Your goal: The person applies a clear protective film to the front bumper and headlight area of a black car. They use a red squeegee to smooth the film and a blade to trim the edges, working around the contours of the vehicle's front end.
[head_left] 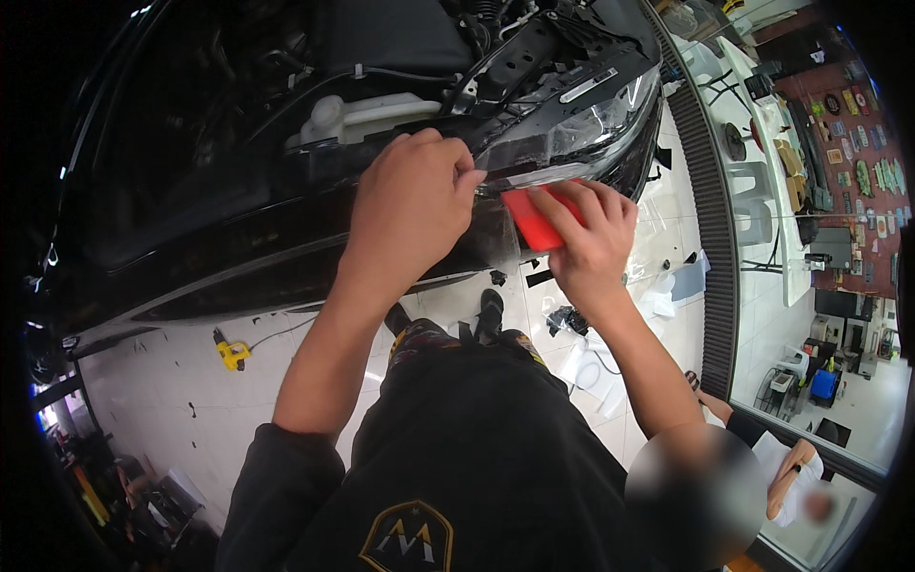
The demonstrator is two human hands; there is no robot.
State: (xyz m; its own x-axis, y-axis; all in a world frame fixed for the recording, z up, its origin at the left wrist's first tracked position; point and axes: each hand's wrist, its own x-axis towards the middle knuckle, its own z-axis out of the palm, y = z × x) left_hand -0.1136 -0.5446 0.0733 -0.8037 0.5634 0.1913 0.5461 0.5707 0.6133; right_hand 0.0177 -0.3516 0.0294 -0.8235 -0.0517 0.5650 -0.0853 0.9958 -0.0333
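My right hand (593, 234) grips a red squeegee (534, 217), a flat card-like block, and presses it against the black car fender (448, 250) just below the headlight (610, 129). Clear film (498, 234) lies wrinkled over the fender edge and the headlight area. Left of the squeegee, my left hand (415, 195) is closed, its thumb and fingers pinched at the film's edge by the engine bay opening. The fingertips are partly hidden behind the hand. A white plastic reservoir (357, 116) sits in the engine bay just beyond my left hand.
A yellow heat gun (232, 353) with a cord lies on the tiled floor (172, 391) at left. Black scraps and crumpled white sheets (591, 377) lie at right. Farther right stand a long white table (772, 181) and grey stools. Another person (791, 467) is at lower right.
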